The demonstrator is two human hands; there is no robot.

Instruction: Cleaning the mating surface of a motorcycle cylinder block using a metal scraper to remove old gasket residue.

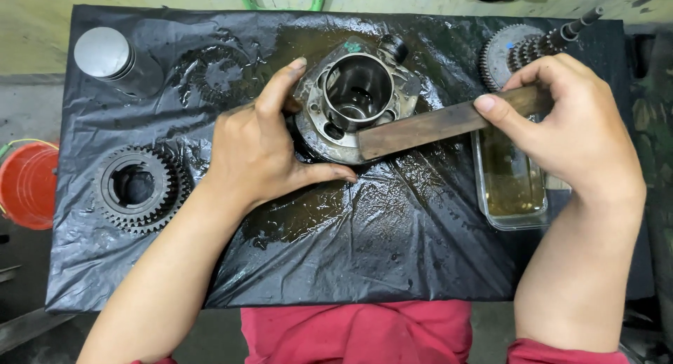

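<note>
pinched between thumb and fingers, a flat brown sharpening stone (449, 123) sits in the right hand (571, 129), its far end lying across the rim of a metal engine cylinder (354, 105) at about 4 o'clock of the bore. left hand (256, 150) is spread against the cylinder's 9 o'clock side, index finger up along the flange, thumb under its lower edge. the cylinder stands bore-up at 12 o'clock on a black oily plastic sheet (364, 245). at 9 o'clock lies a large gear (140, 187); at 10 o'clock a grey piston (112, 59). a gear shaft (536, 45) lies at 1 o'clock, and a clear tray of amber oil (512, 185) sits at 3 o'clock, just under the right hand.
</note>
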